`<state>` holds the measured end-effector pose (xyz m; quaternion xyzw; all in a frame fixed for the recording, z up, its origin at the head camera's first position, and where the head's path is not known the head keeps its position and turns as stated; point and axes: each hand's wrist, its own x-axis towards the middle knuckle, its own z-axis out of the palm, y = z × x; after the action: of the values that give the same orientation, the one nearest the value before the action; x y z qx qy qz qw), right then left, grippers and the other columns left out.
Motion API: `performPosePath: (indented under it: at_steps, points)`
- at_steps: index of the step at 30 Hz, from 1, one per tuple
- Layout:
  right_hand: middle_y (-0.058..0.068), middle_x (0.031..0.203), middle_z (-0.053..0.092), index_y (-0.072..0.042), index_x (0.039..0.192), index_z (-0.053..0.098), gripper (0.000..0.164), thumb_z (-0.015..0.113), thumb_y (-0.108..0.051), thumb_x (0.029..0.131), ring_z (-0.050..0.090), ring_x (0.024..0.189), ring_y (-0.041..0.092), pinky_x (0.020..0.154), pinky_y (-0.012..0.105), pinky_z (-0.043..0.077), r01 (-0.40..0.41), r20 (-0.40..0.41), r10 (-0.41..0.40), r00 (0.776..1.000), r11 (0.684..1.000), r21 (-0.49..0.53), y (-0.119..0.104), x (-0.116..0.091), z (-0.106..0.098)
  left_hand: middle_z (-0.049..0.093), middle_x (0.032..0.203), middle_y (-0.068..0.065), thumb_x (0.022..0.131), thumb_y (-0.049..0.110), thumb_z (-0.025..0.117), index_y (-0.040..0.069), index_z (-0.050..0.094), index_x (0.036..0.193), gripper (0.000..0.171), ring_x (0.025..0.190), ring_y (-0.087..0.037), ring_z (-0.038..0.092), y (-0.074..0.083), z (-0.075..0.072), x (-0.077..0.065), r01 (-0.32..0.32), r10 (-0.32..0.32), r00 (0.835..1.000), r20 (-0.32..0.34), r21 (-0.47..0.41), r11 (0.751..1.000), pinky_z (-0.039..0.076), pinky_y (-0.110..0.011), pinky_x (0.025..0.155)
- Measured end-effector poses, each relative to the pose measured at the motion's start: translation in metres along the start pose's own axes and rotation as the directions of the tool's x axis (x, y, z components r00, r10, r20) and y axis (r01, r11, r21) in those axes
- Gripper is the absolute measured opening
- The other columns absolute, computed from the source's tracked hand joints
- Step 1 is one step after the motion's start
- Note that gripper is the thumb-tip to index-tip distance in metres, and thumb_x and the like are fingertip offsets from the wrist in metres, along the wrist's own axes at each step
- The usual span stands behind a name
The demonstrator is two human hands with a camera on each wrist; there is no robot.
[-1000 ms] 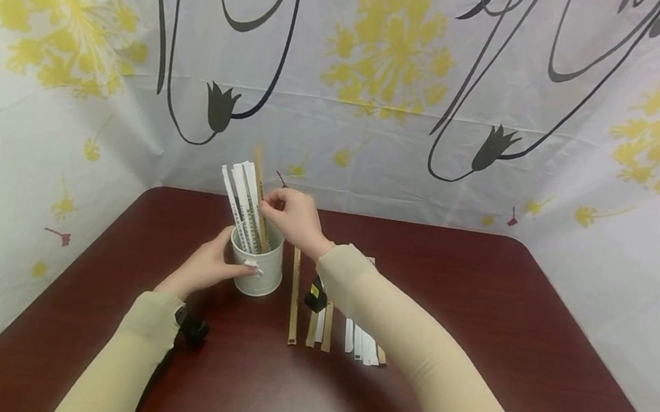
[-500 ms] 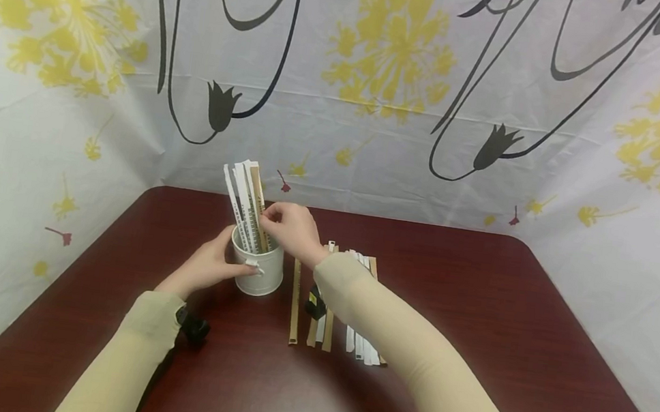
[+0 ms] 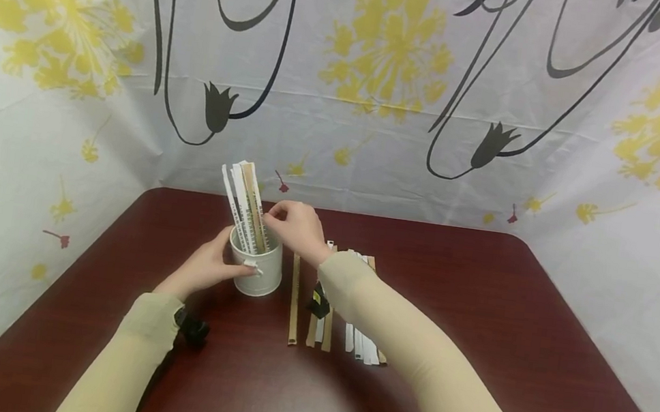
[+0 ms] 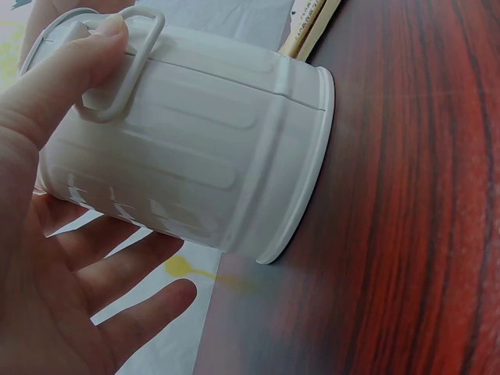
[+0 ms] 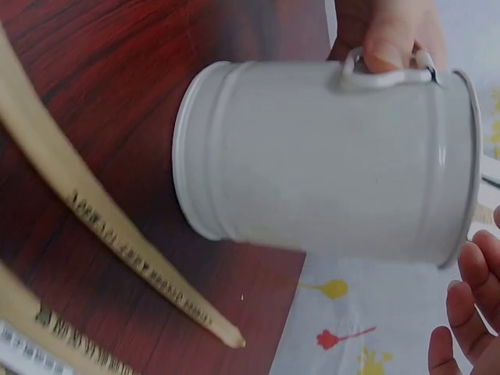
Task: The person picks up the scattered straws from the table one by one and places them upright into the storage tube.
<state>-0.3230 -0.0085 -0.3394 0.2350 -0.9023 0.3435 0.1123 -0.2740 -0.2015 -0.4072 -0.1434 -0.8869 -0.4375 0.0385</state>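
A pale grey metal pail (image 3: 258,276) stands upright on the table, with several white paper-wrapped chopsticks (image 3: 236,201) and a tan wrapped pair (image 3: 253,200) leaning in it. From the left, my left hand (image 3: 208,263) holds the pail, fingers round its far side. Its thumb presses the small handle (image 4: 117,78) in the left wrist view. Above the rim, my right hand (image 3: 299,230) has thumb and forefinger together right at the rightmost white wrapped chopsticks (image 3: 258,205); I cannot tell whether they pinch them. Its other fingers (image 5: 473,285) hang loosely beside the rim.
Right of the pail, one tan wrapped pair (image 3: 294,305) lies on the dark red table (image 3: 246,381). Beyond it lie a small tan-and-white group (image 3: 328,333) and a mostly white group (image 3: 359,343), partly under the right sleeve. A patterned curtain (image 3: 336,152) hangs behind.
The tan wrapped chopsticks, raised in the right hand a second ago, went down among the white ones in the pail. The right hand then shifted slightly right, off them. The left hand stayed.
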Motion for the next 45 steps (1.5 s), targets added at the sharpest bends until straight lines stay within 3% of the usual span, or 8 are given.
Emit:
performPosePath:
  at_steps: [9,15,20,28,32,40,45]
  points:
    - [-0.009,0.067,0.058,-0.022,0.083,0.065,0.015,0.055,-0.033,0.081,0.045,0.048,0.01,0.051,0.026,0.04,-0.019,-0.011,0.019,1.0,1.0,-0.013,0.04,-0.018,-0.039,0.05,0.119,-0.002,0.057,0.056,0.073,0.027,0.029,0.131,0.091,0.109,-0.022,0.045,0.002,0.003,-0.001,0.003,-0.003,1.0,-0.005,0.012,1.0,0.035,-0.045,0.089]
    - [-0.008,0.08,0.06,-0.02,0.089,0.063,0.014,0.057,-0.03,0.082,0.053,0.059,0.011,0.055,0.029,0.043,-0.114,0.027,0.115,0.993,0.992,-0.056,0.085,-0.037,-0.074,0.05,0.119,-0.004,0.058,0.055,0.073,0.025,0.029,0.132,0.091,0.109,-0.024,0.044,0.001,0.0,-0.003,-0.008,0.008,1.0,-0.014,0.025,1.0,0.035,-0.046,0.089]
    - [-0.005,0.081,0.06,-0.018,0.085,0.063,0.011,0.061,-0.028,0.081,0.054,0.066,0.012,0.057,0.03,0.044,-0.222,0.072,0.229,0.971,0.971,-0.092,0.119,-0.059,-0.09,0.048,0.122,-0.007,0.06,0.054,0.073,0.022,0.027,0.134,0.093,0.112,-0.026,0.043,0.001,-0.004,-0.005,-0.013,0.013,1.0,-0.011,0.033,0.999,0.034,-0.048,0.09]
    - [0.006,0.055,0.051,-0.002,0.067,0.064,0.027,0.066,-0.028,0.076,0.036,0.047,0.014,0.046,0.029,0.032,-0.321,0.257,0.362,0.896,0.928,-0.189,0.151,-0.091,-0.094,0.045,0.125,-0.008,0.059,0.056,0.072,0.021,0.026,0.135,0.095,0.114,-0.027,0.041,0.0,0.0,-0.004,-0.009,0.009,1.0,-0.004,0.052,0.999,0.032,-0.049,0.091]
    - [0.005,0.052,0.052,-0.002,0.062,0.064,0.031,0.071,-0.031,0.071,0.043,0.046,0.014,0.046,0.029,0.038,-0.336,0.292,0.394,0.871,0.913,-0.231,0.154,-0.098,-0.09,0.045,0.125,-0.008,0.059,0.056,0.072,0.02,0.026,0.134,0.095,0.114,-0.027,0.04,0.001,0.002,-0.003,-0.003,0.003,1.0,-0.002,0.046,0.999,0.032,-0.049,0.091]
    - [0.009,0.056,0.059,-0.005,0.059,0.065,0.032,0.074,-0.035,0.068,0.055,0.053,0.024,0.051,0.035,0.045,-0.375,0.326,0.445,0.834,0.891,-0.257,0.155,-0.1,-0.083,0.046,0.123,-0.007,0.059,0.056,0.073,0.022,0.028,0.133,0.093,0.113,-0.026,0.041,0.001,0.003,-0.002,-0.016,0.017,1.0,-0.011,0.045,0.999,0.032,-0.048,0.091]
    - [0.01,0.054,0.057,-0.004,0.058,0.065,0.034,0.073,-0.035,0.069,0.054,0.051,0.025,0.051,0.036,0.045,-0.384,0.316,0.448,0.837,0.89,-0.245,0.155,-0.099,-0.082,0.045,0.125,-0.007,0.059,0.056,0.073,0.021,0.027,0.134,0.094,0.115,-0.027,0.04,0.001,0.002,-0.002,-0.004,0.004,1.0,-0.006,0.039,0.999,0.031,-0.049,0.092]
